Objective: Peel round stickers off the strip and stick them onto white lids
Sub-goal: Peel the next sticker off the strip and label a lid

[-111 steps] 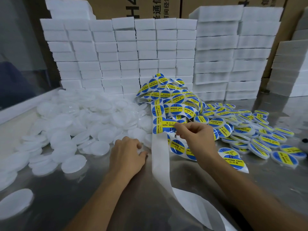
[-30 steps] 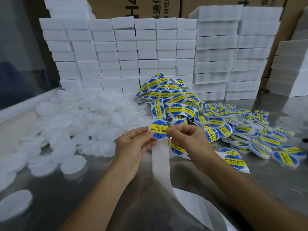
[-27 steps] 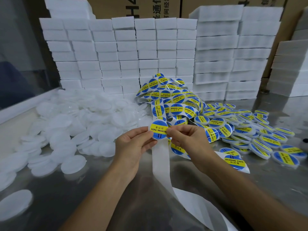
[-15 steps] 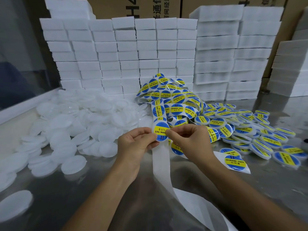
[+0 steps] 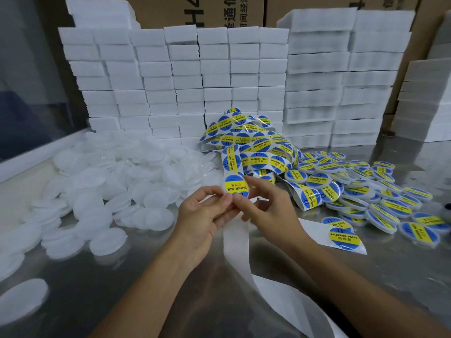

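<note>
Fingertips (image 5: 228, 197) of both hands pinch labelled lid (image 5: 235, 187), likely smoothing sticker | left hand (image 5: 202, 215), right hand (image 5: 271, 208) raised over table | strip (image 5: 256, 152) behind | bare lids (image 5: 122, 181) left, done ones (image 5: 380, 198) right

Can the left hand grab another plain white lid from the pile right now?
Probably not yet. The left hand is busy: its fingers pinch a stickered lid together with the right hand. The pile of white lids lies close on its left with nothing in between.

Left hand (image 5: 203, 215) and right hand (image 5: 268, 208) pinching a round sticker (image 5: 236, 186), sticker strip (image 5: 251, 145) behind, white lids (image 5: 117, 181) left
</note>
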### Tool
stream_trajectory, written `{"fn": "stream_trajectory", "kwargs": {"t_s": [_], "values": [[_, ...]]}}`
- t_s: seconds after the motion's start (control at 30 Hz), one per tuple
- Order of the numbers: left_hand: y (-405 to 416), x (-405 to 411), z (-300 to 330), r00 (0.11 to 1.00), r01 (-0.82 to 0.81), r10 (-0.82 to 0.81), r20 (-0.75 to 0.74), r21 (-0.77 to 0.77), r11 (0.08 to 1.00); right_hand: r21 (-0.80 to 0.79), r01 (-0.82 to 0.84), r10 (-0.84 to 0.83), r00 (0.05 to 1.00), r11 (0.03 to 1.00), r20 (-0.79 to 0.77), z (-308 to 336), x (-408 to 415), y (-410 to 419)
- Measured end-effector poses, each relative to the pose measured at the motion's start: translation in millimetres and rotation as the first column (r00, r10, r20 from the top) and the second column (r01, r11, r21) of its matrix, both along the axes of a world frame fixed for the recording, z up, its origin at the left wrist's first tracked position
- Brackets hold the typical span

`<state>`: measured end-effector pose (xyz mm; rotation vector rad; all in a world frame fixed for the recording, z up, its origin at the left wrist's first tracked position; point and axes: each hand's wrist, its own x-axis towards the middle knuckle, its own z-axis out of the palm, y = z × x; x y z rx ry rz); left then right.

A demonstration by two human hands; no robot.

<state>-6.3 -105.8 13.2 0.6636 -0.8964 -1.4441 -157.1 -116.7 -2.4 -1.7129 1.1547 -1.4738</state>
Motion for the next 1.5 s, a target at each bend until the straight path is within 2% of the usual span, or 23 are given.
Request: {"fn": "stream_trajectory", "kwargs": {"t_s": [0.13, 0.2, 0.3, 0.5, 0.6, 0.67, 0.83, 0.93, 1.0, 1.13, 1.3, 1.43, 1.5], "values": [[0, 0, -1, 0.998, 0.015, -0.014, 0.064, -0.010, 1.000, 0.019, 0.000, -0.003, 0.984, 1.000, 0.176, 6, -2, -1], [0, -2, -2, 0.996, 0.033, -0.032, 0.083, -0.014, 0.999, 0.023, 0.008, -0.013, 0.978, 1.000, 0.209, 6, -5, -4], [0, -3, -3, 0.993, 0.037, -0.035, 0.114, -0.016, 0.999, 0.017, 0.041, -0.044, 0.982, 0.999, 0.186, 4, -7, -5], [1, -3, -4, 0.988, 0.072, -0.064, 0.143, -0.052, 0.996, 0.045, -0.014, 0.006, 0.985, 0.999, 0.175, 4, 1, 2], [3, -3, -3, 0.974, 0.132, -0.116, 0.192, -0.071, 0.989, 0.024, 0.029, -0.034, 0.976, 0.999, 0.213, 6, -3, -1], [4, -5, -3, 0.964, 0.164, -0.143, 0.223, -0.078, 0.983, -0.007, 0.080, -0.077, 0.981, 0.997, 0.178, 5, -7, -4], [6, -6, -4, 0.950, 0.151, -0.110, 0.292, -0.119, 0.981, 0.016, 0.064, -0.066, 0.986, 0.998, 0.154, 3, -7, -2], [6, -6, -5, 0.916, 0.157, -0.084, 0.392, -0.158, 0.975, 0.060, 0.085, -0.090, 0.992, 0.995, 0.087, 3, -5, 1], [5, -6, -5, 0.897, 0.146, -0.056, 0.439, -0.174, 0.974, 0.087, 0.091, -0.100, 0.989, 0.992, 0.107, 6, -7, 0], [4, -6, -5, 0.903, 0.139, -0.044, 0.428, -0.195, 0.971, 0.032, 0.074, -0.077, 0.988, 0.997, 0.133, 7, -11, -4], [1, -8, -5, 0.921, 0.012, 0.047, 0.387, -0.148, 0.989, -0.025, 0.007, -0.004, 0.991, 1.000, 0.131, 7, -9, 0], [-3, -4, -3, 0.919, -0.140, 0.182, 0.350, -0.143, 0.980, -0.045, -0.095, 0.094, 0.995, 0.994, -0.027, 3, -3, 2], [-3, -5, -4, 0.907, -0.184, 0.230, 0.353, -0.159, 0.970, -0.042, -0.151, 0.152, 0.988, 0.988, 0.017, 3, -2, 1]]}}
